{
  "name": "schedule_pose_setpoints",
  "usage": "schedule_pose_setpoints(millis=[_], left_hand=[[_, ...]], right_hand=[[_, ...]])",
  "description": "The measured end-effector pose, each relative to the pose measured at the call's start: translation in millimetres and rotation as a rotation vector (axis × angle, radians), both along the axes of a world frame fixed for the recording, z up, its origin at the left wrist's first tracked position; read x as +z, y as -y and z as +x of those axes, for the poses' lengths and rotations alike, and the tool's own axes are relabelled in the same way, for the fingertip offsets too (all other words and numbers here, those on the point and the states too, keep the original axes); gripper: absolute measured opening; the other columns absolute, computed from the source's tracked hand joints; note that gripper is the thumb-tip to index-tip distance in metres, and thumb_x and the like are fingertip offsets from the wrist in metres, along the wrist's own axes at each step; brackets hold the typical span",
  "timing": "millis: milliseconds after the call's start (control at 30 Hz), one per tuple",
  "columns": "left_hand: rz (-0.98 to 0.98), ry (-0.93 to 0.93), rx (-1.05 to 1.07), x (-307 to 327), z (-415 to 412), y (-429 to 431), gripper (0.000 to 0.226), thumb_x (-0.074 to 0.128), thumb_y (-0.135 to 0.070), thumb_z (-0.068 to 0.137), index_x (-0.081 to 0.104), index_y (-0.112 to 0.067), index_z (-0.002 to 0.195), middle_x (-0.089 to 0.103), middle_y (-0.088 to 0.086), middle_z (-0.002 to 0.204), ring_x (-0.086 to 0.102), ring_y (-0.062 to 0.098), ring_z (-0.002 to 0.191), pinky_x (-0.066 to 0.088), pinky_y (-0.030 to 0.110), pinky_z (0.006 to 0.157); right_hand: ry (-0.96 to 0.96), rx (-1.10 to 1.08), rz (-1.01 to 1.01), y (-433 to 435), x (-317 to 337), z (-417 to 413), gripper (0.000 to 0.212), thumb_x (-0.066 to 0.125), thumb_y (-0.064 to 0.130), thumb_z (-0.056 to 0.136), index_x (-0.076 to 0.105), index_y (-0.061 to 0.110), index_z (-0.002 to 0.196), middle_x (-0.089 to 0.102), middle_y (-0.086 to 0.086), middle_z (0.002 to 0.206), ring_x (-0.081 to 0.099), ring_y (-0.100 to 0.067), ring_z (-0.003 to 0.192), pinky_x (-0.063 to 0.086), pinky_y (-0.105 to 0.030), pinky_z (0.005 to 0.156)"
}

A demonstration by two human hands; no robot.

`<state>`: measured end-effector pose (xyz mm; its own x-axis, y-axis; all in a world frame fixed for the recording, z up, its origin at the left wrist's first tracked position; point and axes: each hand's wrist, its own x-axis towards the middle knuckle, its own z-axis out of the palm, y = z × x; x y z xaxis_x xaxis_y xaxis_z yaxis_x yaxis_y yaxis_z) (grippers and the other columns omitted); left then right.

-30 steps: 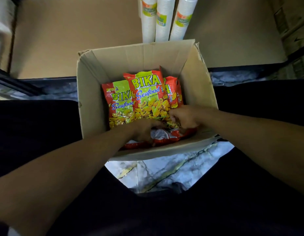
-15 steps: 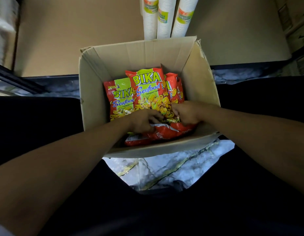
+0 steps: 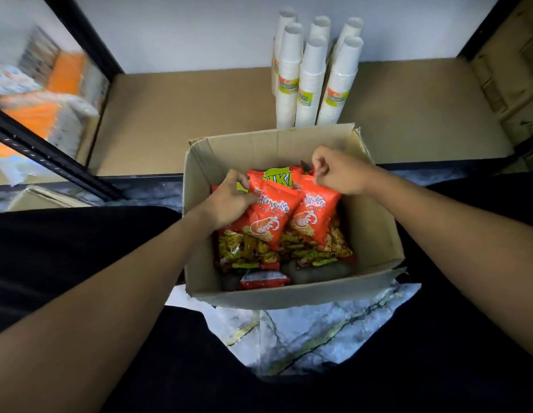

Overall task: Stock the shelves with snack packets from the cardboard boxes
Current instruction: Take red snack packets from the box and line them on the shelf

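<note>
An open cardboard box point(image 3: 375, 234) sits on the floor between my knees. Inside lie green-and-red Bika snack packets point(image 3: 247, 248). Two orange prawn-cracker packets stand lifted on top of them. My left hand point(image 3: 229, 201) grips the left orange packet point(image 3: 266, 217) by its upper left edge. My right hand point(image 3: 339, 171) pinches the top corner of the right orange packet point(image 3: 314, 217). A red packet point(image 3: 263, 280) lies at the box's near wall. Behind the box is the low shelf point(image 3: 184, 114), lined with brown cardboard.
Several sleeves of white paper cups point(image 3: 311, 81) stand on the shelf just behind the box. A black shelf post point(image 3: 50, 156) runs along the left, with orange-and-white goods point(image 3: 35, 111) beyond it. Cardboard boxes point(image 3: 512, 84) sit at the right. Marble-pattern floor point(image 3: 304, 335) shows below the box.
Both hands came up from the near end of the box, each holding an orange packet now raised over the Bika packets. The view tilted up, showing more shelf and wall.
</note>
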<state>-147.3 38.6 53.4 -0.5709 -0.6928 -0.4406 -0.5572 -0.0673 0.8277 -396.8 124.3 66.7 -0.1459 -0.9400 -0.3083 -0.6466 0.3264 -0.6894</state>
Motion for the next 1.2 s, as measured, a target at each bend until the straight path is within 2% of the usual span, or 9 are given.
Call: schedule_pose_setpoints(millis=[133, 233, 333, 400, 500, 667, 833, 1000, 1200], left_hand=[[-0.093, -0.075, 0.075, -5.9, 12.2, 2.2, 0.027, 0.052, 0.003, 0.097, 0.044, -0.018, 0.082, 0.052, 0.003, 0.073, 0.05, 0.005, 0.061, 0.041, 0.014, 0.053], [-0.12, -0.071, 0.119, -18.2, 20.4, 1.5, 0.028, 0.049, 0.001, 0.1, 0.047, -0.019, 0.081, 0.054, 0.0, 0.079, 0.05, 0.007, 0.07, 0.044, 0.013, 0.061], [-0.123, -0.061, 0.181, -29.0, 22.3, 3.1, 0.027, 0.048, -0.003, 0.102, 0.05, -0.02, 0.082, 0.057, -0.001, 0.084, 0.055, 0.013, 0.079, 0.048, 0.014, 0.065], [-0.106, -0.058, 0.211, -32.5, 18.5, 3.4, 0.024, 0.049, -0.009, 0.102, 0.052, -0.023, 0.084, 0.06, 0.001, 0.089, 0.058, 0.018, 0.087, 0.053, 0.027, 0.074], [-0.045, -0.057, 0.246, -30.1, 13.7, 1.0, 0.015, 0.064, -0.017, 0.095, 0.054, -0.027, 0.093, 0.062, 0.003, 0.103, 0.062, 0.018, 0.096, 0.055, 0.035, 0.084], [-0.021, -0.063, 0.147, -28.0, 18.4, -3.9, 0.04, 0.074, -0.013, 0.087, 0.045, -0.028, 0.109, 0.056, 0.007, 0.126, 0.06, 0.022, 0.112, 0.058, 0.043, 0.089], [-0.073, -0.08, 0.145, -24.4, 22.4, -4.2, 0.042, 0.067, -0.013, 0.092, 0.045, -0.048, 0.098, 0.065, 0.008, 0.116, 0.066, 0.025, 0.105, 0.058, 0.05, 0.086], [-0.071, -0.189, 0.224, 7.4, 16.0, -0.5, 0.02, 0.06, 0.0, 0.095, 0.058, -0.018, 0.105, 0.065, -0.002, 0.099, 0.064, 0.014, 0.091, 0.057, 0.03, 0.083], [-0.119, -0.33, 0.248, 73.2, 15.7, -0.5, 0.016, 0.059, -0.007, 0.097, 0.063, -0.017, 0.109, 0.065, 0.001, 0.102, 0.066, 0.011, 0.086, 0.057, 0.024, 0.076]], right_hand=[[-0.016, -0.036, -0.109, 10.1, -6.6, 12.8, 0.025, 0.051, -0.01, 0.089, 0.063, 0.012, 0.086, 0.058, 0.006, 0.078, 0.05, -0.006, 0.07, 0.037, -0.023, 0.062], [-0.148, -0.074, -0.127, 11.4, -12.1, 22.3, 0.023, 0.056, 0.008, 0.094, 0.074, 0.021, 0.096, 0.065, 0.004, 0.105, 0.055, -0.011, 0.095, 0.037, -0.018, 0.074], [-0.393, -0.028, -0.012, 6.3, -12.9, 29.4, 0.03, 0.066, 0.031, 0.086, 0.068, 0.044, 0.113, 0.037, 0.003, 0.148, 0.027, -0.025, 0.139, 0.023, -0.048, 0.113], [-0.424, -0.02, 0.01, -2.0, -21.0, 35.1, 0.048, 0.068, 0.032, 0.084, 0.058, 0.047, 0.129, 0.017, -0.001, 0.158, 0.012, -0.031, 0.146, 0.018, -0.06, 0.115], [-0.434, -0.09, -0.079, -12.5, -41.8, 39.3, 0.055, 0.07, 0.03, 0.086, 0.046, 0.038, 0.135, 0.013, -0.011, 0.155, 0.021, -0.037, 0.143, 0.031, -0.055, 0.114], [-0.234, -0.217, 0.092, -17.2, -47.6, 47.6, 0.031, 0.05, 0.039, 0.101, 0.034, 0.041, 0.128, 0.031, -0.012, 0.141, 0.052, -0.038, 0.12, 0.047, -0.052, 0.101], [-0.165, -0.192, 0.032, -12.3, -48.3, 53.6, 0.031, 0.046, 0.027, 0.104, 0.039, 0.04, 0.131, 0.058, -0.011, 0.12, 0.061, -0.031, 0.099, 0.054, -0.044, 0.087], [-0.001, -0.258, -0.093, -1.8, -16.8, 46.2, 0.034, 0.049, 0.015, 0.101, 0.063, 0.038, 0.122, 0.065, -0.005, 0.086, 0.051, -0.013, 0.056, 0.041, -0.025, 0.051], [0.292, -0.303, -0.274, -0.7, 60.6, 48.1, 0.034, 0.049, 0.017, 0.103, 0.07, 0.043, 0.108, 0.068, -0.006, 0.109, 0.061, -0.019, 0.092, 0.048, -0.031, 0.078]])
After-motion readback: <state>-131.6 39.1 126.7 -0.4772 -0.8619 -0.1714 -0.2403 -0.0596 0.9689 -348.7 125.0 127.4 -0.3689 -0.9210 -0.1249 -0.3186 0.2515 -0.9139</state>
